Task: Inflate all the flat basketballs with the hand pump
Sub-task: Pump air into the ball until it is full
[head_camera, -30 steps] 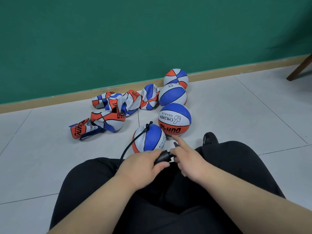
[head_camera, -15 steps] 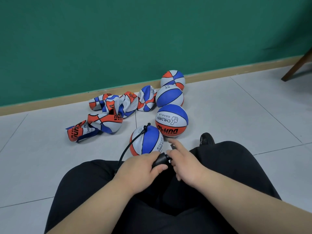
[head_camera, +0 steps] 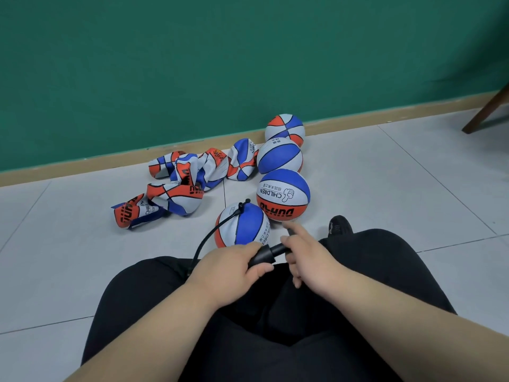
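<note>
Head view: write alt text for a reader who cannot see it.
Left hand grips a black hand pump, right hand on its plunger, hose plugged into a basketball. Three inflated basketballs and several flat basketballs lie beyond.

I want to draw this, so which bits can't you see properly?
All in the head view.
- Pump: mostly covered; left hand grips its body, right hand its handle.
- Flat balls: heaped over each other, no sure count.
- Hose: lower end lost against black trousers.
- Chair leg: cut off by the right edge.
</note>
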